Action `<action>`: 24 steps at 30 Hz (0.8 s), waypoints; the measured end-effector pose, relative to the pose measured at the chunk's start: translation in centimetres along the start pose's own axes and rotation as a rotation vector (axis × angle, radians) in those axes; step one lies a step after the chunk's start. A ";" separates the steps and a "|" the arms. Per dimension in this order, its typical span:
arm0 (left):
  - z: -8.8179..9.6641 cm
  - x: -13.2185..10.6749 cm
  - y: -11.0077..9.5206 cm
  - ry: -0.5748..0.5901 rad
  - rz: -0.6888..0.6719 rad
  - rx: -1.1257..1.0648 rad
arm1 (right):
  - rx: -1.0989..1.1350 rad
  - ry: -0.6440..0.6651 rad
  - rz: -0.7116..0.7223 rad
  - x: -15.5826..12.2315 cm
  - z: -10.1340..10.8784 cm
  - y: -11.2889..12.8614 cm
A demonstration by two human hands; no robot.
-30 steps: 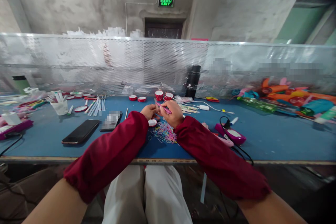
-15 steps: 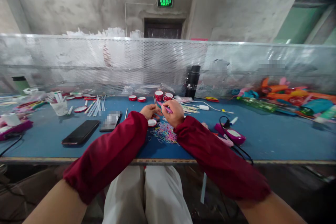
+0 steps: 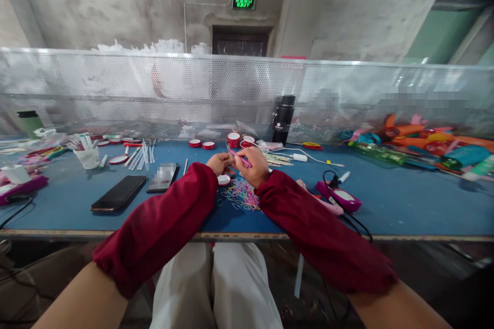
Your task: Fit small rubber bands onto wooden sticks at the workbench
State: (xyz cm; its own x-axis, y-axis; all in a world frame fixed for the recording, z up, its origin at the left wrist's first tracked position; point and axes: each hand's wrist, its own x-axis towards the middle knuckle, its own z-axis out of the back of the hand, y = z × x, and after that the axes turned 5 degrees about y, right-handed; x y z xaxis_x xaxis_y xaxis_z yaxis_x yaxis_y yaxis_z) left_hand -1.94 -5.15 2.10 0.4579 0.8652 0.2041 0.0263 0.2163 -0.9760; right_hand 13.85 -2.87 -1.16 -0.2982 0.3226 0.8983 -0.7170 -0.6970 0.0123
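My right hand (image 3: 255, 165) is closed around a slim pink pen-shaped tool (image 3: 245, 162), its tip pointing toward the left fingers. My left hand (image 3: 221, 163) is pinched closed just beside it; whatever lies between those fingers is too small to make out. Both hands meet over the blue table, in dark red sleeve covers. Below them spreads a loose pile of colourful small rubber bands (image 3: 242, 195). A small white-topped round lid (image 3: 224, 180) lies under the left fingers, partly covered by them.
Left of my hands lie a black phone (image 3: 119, 193) and a second phone-like device (image 3: 162, 179). Behind stand red tins (image 3: 233, 139) and a black thermos (image 3: 283, 121). A purple device (image 3: 341, 198) with a cable sits right; balloons (image 3: 432, 139) are heaped at far right.
The pink tool has tilted slightly in my right hand, and the right fingers have come a little nearer the left ones. My left hand stays almost in place.
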 end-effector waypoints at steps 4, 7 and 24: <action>0.1 0.3 0.2 -0.006 0.044 -0.011 | 0.005 0.005 -0.013 0.0 0.0 0.0; 0.2 0.8 0.5 -0.012 0.064 -0.033 | 0.006 0.012 -0.015 0.0 0.0 -0.1; 2.5 4.8 4.8 0.035 0.081 0.050 | -0.003 -0.032 -0.024 0.0 0.2 -0.8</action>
State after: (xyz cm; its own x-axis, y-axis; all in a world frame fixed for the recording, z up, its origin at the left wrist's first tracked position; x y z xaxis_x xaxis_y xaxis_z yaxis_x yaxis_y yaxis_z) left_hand -1.83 1.12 -1.42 0.4873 0.8648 0.1212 -0.0562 0.1696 -0.9839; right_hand 14.53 -2.42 -1.12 -0.2605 0.3187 0.9114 -0.7256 -0.6873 0.0329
